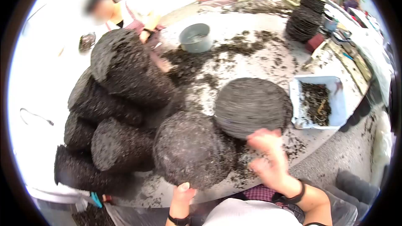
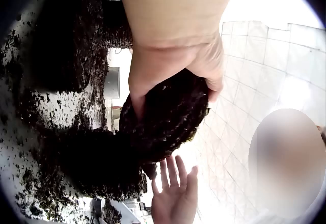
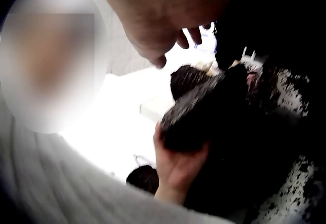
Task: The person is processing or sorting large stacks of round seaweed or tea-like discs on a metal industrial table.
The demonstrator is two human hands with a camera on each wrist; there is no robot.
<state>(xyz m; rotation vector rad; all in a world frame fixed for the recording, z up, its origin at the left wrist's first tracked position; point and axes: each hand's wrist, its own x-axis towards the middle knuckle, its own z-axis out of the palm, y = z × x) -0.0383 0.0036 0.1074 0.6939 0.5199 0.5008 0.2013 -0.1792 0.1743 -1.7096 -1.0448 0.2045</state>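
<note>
My left hand grips the near edge of a thick round stack of dark, flaky sheets that look like dried seaweed. In the left wrist view the thumb and fingers spread round the dark stack, and the right wrist view shows it tilted in that hand. My right hand, blurred, is raised with its fingers loosely extended and nothing in them. It is close to the near edge of a second round stack, greyer and finely layered, lying on the table beside the first.
More dark rolled stacks are piled at the left. A grey tub and a blue bin of scraps stand on the table, strewn with dark flakes. Tall stacks rise at the back right. Another person sits across.
</note>
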